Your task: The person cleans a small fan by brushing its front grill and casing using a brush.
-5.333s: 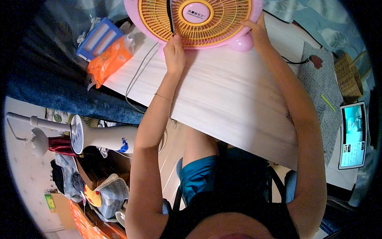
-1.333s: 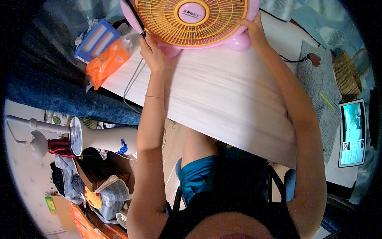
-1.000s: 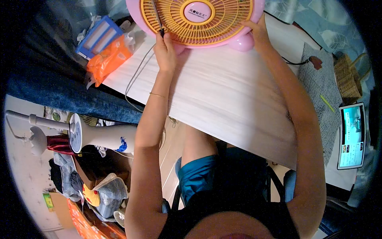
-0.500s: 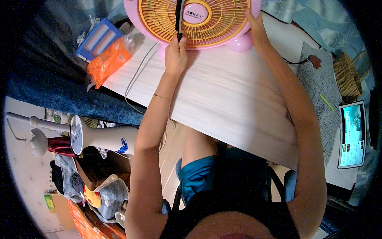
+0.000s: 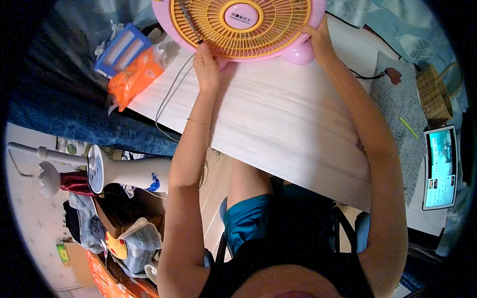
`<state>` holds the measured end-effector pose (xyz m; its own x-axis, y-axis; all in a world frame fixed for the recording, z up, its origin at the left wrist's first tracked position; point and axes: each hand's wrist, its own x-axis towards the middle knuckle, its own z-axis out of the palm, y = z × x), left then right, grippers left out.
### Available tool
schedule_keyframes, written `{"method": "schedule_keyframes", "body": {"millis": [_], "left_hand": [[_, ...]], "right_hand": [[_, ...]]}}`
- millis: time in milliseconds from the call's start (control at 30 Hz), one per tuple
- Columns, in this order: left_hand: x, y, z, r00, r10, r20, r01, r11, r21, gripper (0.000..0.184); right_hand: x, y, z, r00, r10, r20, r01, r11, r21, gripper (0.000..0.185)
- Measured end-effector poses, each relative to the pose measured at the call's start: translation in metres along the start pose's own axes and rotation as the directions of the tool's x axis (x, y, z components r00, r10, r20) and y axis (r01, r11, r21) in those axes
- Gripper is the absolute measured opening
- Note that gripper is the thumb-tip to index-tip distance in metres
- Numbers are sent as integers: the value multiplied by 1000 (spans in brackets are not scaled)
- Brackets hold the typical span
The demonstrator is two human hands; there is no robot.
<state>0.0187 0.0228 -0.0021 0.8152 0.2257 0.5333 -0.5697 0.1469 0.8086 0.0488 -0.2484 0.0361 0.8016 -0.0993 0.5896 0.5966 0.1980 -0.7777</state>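
A pink fan (image 5: 298, 53) with a yellow grille stands at the table's far side, its top cut off by the frame edge. My left hand (image 5: 204, 64) is closed around the lower end of a slim black brush (image 5: 189, 19), which lies slantwise over the left part of the grille. Fine detail of the brush is blurred. At the fan's right rim, my right hand (image 5: 319, 42) grips the edge, thumb in front on the yellow ring and the other fingers partly hidden behind.
The fan rests on a pale table (image 5: 278, 119). Left of it are an orange plastic bag (image 5: 131, 79) and a blue-framed box (image 5: 124, 48), with a grey cord (image 5: 169, 99) nearby. To the right are a woven basket (image 5: 434, 94), a grey mat (image 5: 397, 114) and a lit tablet (image 5: 440, 166).
My left hand and the brush have moved left across the grille, and the brush now leans to the left instead of standing nearly upright. My right hand stays on the rim.
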Motion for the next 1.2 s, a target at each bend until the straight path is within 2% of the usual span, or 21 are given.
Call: {"method": "schedule_keyframes", "body": {"millis": [67, 133, 167, 267, 367, 467, 567, 700, 767, 833, 1000, 1067, 1133, 1167, 1200], "left_hand": [[-6, 4, 15, 988, 148, 36, -152, 973, 172, 39], [-17, 16, 19, 940, 279, 198, -341, 801, 492, 38], [-22, 26, 22, 958, 177, 227, -274, 797, 538, 37], [-21, 23, 22, 971, 114, 210, -215, 799, 562, 37], [-20, 21, 19, 972, 106, 208, -208, 798, 565, 37], [-23, 29, 23, 973, 113, 203, -213, 786, 580, 36], [-20, 25, 20, 964, 155, 215, -256, 756, 602, 36], [-2, 17, 2, 994, 112, 20, -113, 972, 208, 39], [7, 13, -8, 997, 52, -62, -53, 998, -20, 40], [7, 7, -10, 997, 7, -76, -16, 993, -115, 40], [0, -5, -1, 999, -28, 45, 29, 999, -16, 38], [-5, -3, 3, 995, 15, 98, -35, 978, 204, 37], [-17, 20, 14, 979, 95, 181, -183, 809, 559, 36], [-21, 27, 20, 968, 110, 225, -218, 816, 535, 33], [-22, 25, 22, 947, 136, 291, -287, 767, 574, 33]], "right_hand": [[0, 2, 0, 998, 45, -34, -44, 999, 18, 64], [1, 1, 0, 999, 40, -36, -40, 999, -3, 64], [1, 0, 0, 999, 38, -38, -38, 999, -15, 64], [2, 2, -1, 998, 40, -40, -41, 999, -30, 65], [-1, 2, -2, 998, 55, 11, -55, 996, 76, 56], [0, -8, 4, 998, 59, 34, -66, 970, 234, 54], [6, 0, 3, 1000, -5, -30, 5, 1000, 12, 54], [1, -1, -2, 999, 22, 34, -22, 1000, -2, 57], [3, 7, -5, 998, -24, 51, 25, 1000, -15, 58], [1, 2, -2, 1000, -4, 25, 4, 1000, -12, 58], [1, 1, -1, 999, 46, -5, -47, 998, -35, 57], [1, 0, 0, 998, 59, -12, -59, 998, -29, 57], [1, 3, -2, 998, 57, 0, -57, 998, -13, 58], [2, 3, -2, 998, 56, 6, -56, 998, -5, 58], [1, 3, -2, 999, 50, 6, -50, 999, -1, 58]]}}
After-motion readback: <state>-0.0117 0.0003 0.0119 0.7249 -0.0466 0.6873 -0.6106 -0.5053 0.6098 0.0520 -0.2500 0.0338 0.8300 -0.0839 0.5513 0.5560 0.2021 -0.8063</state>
